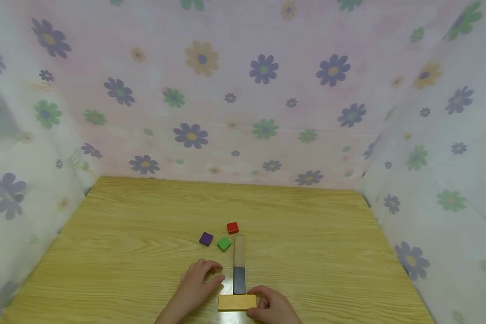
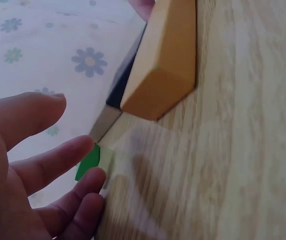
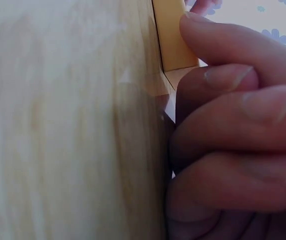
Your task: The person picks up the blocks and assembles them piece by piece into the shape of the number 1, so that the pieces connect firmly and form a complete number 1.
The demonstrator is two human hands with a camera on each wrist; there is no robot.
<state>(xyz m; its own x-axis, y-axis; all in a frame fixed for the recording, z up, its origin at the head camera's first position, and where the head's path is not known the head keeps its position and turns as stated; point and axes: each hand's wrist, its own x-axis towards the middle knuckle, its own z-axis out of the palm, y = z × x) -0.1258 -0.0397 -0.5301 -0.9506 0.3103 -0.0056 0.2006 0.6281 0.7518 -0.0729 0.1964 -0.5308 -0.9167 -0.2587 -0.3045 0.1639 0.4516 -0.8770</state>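
Observation:
My right hand (image 1: 273, 306) pinches the right end of a yellow rectangular block (image 1: 235, 303) between thumb and index finger. That block lies crosswise near the front of the table. Behind its middle a black block (image 1: 239, 280) runs lengthwise, with a plain wooden block (image 1: 239, 251) in line beyond it. To the left of this row my left hand (image 1: 196, 281) hovers with fingers loosely bent and apart, holding nothing. In the left wrist view, its fingertips overlap a green block (image 2: 89, 162), while the yellow block (image 2: 158, 75) stands off to the right.
Beyond the left hand lie a small green block (image 1: 224, 244), a purple block (image 1: 206, 239) and a red block (image 1: 232, 228). Something pale (image 1: 182, 277) peeks out behind the left hand. Flowered sheeting (image 1: 227, 112) encloses the wooden table (image 1: 328, 252) at the back and sides.

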